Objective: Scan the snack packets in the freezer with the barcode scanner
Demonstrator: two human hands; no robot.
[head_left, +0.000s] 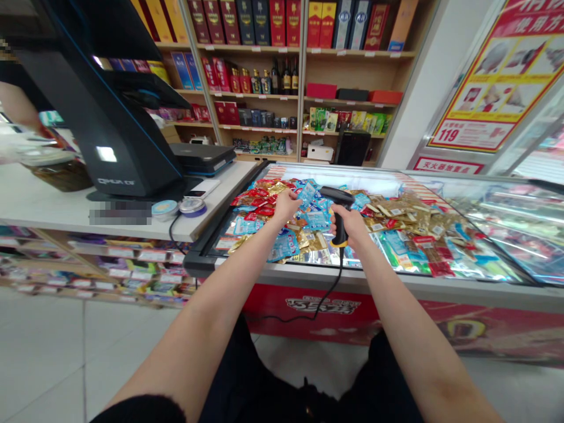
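My right hand (pixel 348 223) is wrapped round the handle of a black and yellow barcode scanner (pixel 337 194), its head tilted towards the left. The scanner's cord hangs down the freezer's front. Left of it, my left hand (pixel 287 205) is closed in a pinch at the edge of a blue snack packet (pixel 307 192). Beneath both hands spread many small packets: red ones (pixel 262 198) to the left, blue ones (pixel 284 245) nearer me. A heap of gold-brown packets (pixel 403 211) lies right of the scanner.
The packets lie on a glass-topped freezer (pixel 282 274). A white counter (pixel 39 197) to the left bears a black checkout terminal (pixel 123 147), two small round tubs (pixel 192 207) and a lidded container (pixel 57 170). Another person's arm (pixel 17 106) shows at far left. Shelves of boxes (pixel 251 53) stand behind.
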